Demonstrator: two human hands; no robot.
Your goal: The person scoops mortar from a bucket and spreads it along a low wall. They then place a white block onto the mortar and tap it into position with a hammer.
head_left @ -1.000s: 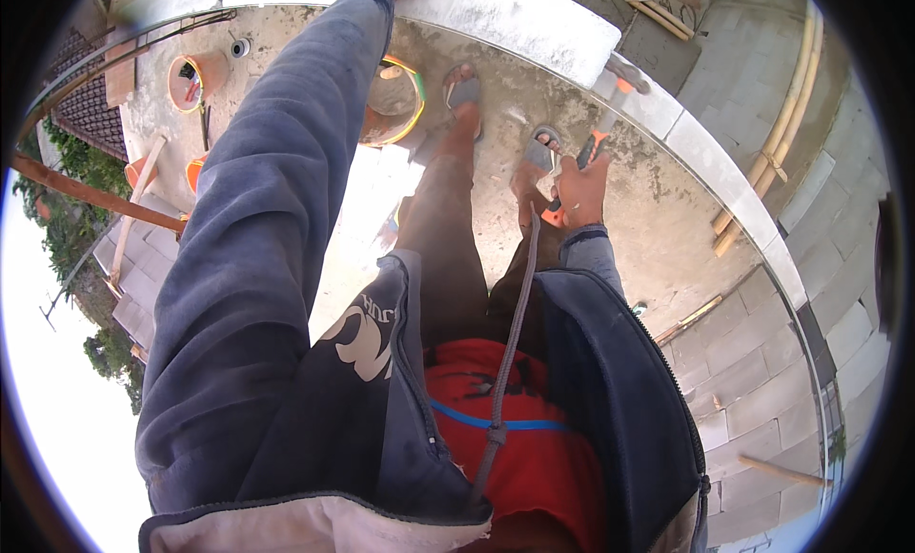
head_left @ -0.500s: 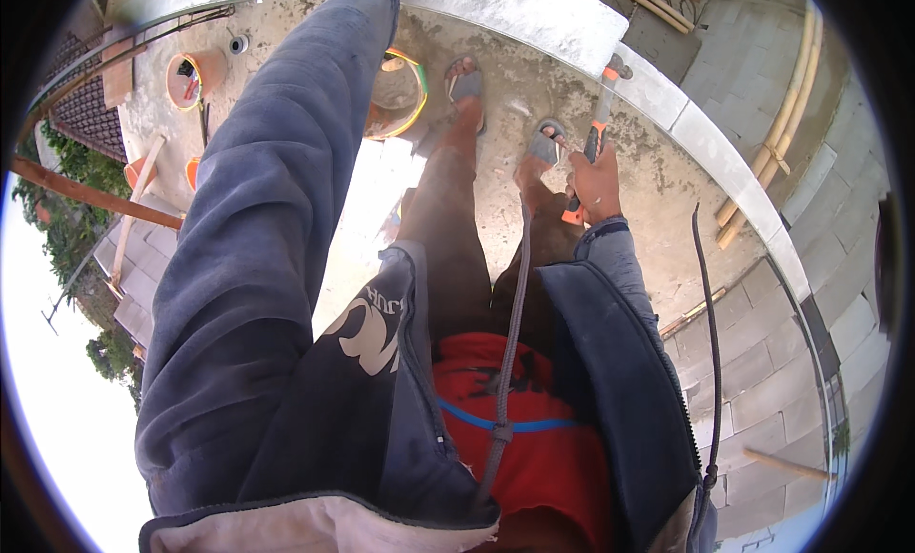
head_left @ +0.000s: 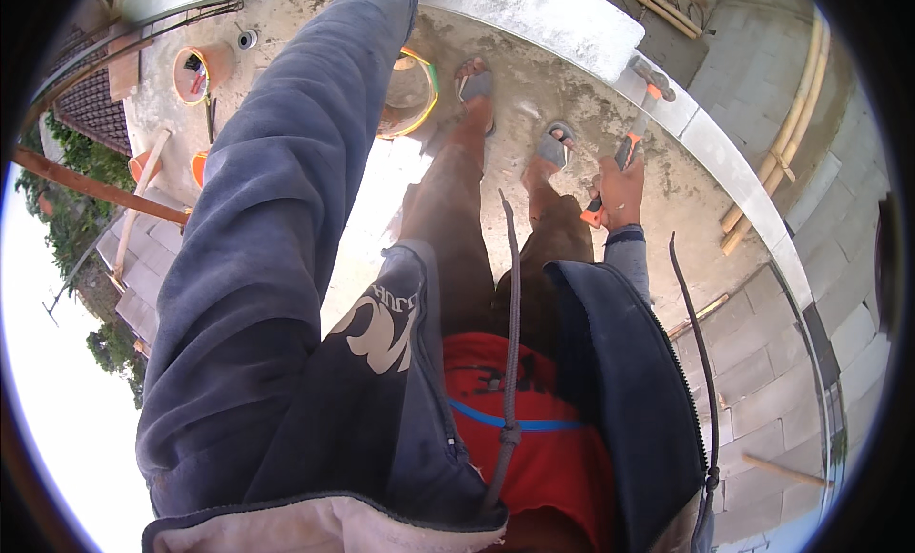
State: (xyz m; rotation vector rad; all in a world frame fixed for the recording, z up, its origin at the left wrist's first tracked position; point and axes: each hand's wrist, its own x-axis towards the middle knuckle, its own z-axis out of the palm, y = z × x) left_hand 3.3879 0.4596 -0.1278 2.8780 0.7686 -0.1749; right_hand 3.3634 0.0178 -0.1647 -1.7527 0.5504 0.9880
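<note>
My right hand (head_left: 621, 186) grips the orange and black handle of a hammer (head_left: 637, 105), whose dark head rests over the top of a white block wall (head_left: 562, 24). My left arm in a dark blue sleeve (head_left: 276, 220) reaches up to the frame's top edge; my left hand itself is out of view beyond that edge. My two feet in grey sandals (head_left: 477, 81) stand on a rough concrete slab (head_left: 667, 201), just in front of the wall.
A bucket with a yellow and green rim (head_left: 419, 91) stands left of my feet. An orange bucket (head_left: 191, 75) is further left. Bamboo poles (head_left: 791, 143) lean at the right, beside grey block walls (head_left: 762, 362). The slab edge drops off at the left.
My right hand has lifted and swung the hammer outward to the right, so its head now lies over the white wall. My left arm stays raised.
</note>
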